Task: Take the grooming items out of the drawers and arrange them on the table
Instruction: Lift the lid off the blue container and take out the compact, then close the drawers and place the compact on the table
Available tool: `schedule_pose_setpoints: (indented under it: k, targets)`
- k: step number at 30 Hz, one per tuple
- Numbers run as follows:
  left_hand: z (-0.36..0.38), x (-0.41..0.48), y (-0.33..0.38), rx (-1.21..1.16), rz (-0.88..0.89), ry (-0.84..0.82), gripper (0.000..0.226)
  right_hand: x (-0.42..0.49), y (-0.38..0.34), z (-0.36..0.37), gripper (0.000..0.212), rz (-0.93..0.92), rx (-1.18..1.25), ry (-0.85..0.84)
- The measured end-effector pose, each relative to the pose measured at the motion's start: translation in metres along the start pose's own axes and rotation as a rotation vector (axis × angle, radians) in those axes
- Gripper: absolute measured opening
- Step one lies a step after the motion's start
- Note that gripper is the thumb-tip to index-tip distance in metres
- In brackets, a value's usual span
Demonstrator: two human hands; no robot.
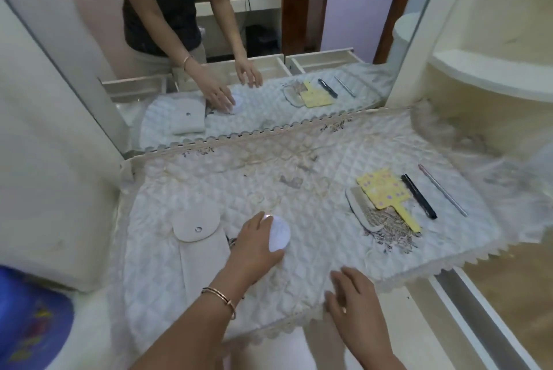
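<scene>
A quilted white cloth (314, 220) covers the dressing table. My left hand (254, 247), with a bangle on the wrist, rests on a round white compact (279, 233), fingers over its left side. Left of it lies a beige snap pouch (197, 238). My right hand (356, 300) hovers open over the cloth's front edge, holding nothing. On the right lie a white comb (363, 209), a yellow hand mirror (386, 193) overlapping it, a black comb (419, 196) and a thin silver stick (443, 190).
A large mirror (239, 40) stands behind the table and reflects the person, the items and open drawers. Cream curved shelves (493, 70) rise at the right. A blue object (33, 318) sits at the lower left. A drawer rail (478, 309) shows at the right.
</scene>
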State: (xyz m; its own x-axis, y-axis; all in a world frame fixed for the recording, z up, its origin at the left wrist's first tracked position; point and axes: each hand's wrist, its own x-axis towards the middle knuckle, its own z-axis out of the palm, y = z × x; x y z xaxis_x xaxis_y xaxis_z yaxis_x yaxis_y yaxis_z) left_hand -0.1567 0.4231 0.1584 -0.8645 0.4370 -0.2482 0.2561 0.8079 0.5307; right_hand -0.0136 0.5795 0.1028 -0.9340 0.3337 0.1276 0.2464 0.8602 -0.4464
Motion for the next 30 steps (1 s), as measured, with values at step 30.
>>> schedule_pose_setpoints:
  k: [30]
  targets:
    - [0.024, -0.449, -0.268, 0.005, -0.288, 0.173, 0.061, -0.235, -0.163, 0.044, 0.043, -0.324, 0.140, -0.215]
